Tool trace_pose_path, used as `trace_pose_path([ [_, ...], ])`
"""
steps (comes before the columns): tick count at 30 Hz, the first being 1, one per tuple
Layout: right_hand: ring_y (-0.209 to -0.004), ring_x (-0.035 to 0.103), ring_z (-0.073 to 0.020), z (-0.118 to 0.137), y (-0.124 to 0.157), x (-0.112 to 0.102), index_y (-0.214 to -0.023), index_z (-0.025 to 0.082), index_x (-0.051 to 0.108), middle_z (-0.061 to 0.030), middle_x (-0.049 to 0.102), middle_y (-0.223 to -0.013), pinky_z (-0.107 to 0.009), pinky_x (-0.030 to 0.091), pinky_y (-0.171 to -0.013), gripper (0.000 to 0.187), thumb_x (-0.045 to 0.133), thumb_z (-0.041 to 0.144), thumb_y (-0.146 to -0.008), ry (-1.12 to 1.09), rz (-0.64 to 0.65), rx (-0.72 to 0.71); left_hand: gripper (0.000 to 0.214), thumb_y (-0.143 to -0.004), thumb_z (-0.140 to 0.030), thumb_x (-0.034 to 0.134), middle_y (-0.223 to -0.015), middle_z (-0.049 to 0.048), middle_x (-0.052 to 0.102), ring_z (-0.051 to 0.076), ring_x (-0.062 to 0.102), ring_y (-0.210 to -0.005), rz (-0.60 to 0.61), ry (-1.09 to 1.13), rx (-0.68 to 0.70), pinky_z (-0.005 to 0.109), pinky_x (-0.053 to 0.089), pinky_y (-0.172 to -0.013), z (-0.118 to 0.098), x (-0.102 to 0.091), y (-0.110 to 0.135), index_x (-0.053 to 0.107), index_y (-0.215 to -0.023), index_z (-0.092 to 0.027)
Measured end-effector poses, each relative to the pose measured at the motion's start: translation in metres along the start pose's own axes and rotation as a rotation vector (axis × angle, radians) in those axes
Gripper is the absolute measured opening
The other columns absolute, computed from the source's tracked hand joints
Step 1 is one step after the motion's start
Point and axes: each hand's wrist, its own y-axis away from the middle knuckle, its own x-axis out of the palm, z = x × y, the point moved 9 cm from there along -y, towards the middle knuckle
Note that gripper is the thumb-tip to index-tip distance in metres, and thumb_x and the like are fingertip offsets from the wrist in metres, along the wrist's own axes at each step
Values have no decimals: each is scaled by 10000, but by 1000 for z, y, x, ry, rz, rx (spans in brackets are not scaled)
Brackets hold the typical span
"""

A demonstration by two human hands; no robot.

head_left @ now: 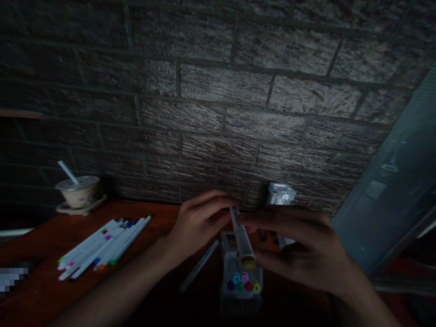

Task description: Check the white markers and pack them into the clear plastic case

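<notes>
"Right hand [306,245] was nearest you?"

"Yes, I saw it gripping a white marker [242,238] above the clear case [240,303]; the left hand [200,219] touched the marker's far end, whether gripping I couldn't tell."

"Room?"

"Left of the case, past a loose marker [199,267], tabletop [161,220] showed before the marker pile [109,247]; behind, brick wall [204,100] closed things off."

"The white marker's look?"

"It tilted, brown round end facing me."

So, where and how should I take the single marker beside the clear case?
Probably pinch the single marker across its middle, coming from above: it is slim and lies on the table, and the clear case is close at its right.
</notes>
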Motion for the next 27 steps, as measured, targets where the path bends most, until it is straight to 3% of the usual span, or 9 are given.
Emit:
trace_pose_path([
  [27, -633, 711, -135, 6, 4, 0, -1230, 205, 731, -30, 779, -849, -231, 548, -558, 312, 771, 225, -921, 37, 49, -20, 171, -945, -95, 692, -1094, 62, 780, 166, 753, -977, 14, -44, -12, 295, 630, -849, 4, 0, 0, 731, -1081, -191],
])
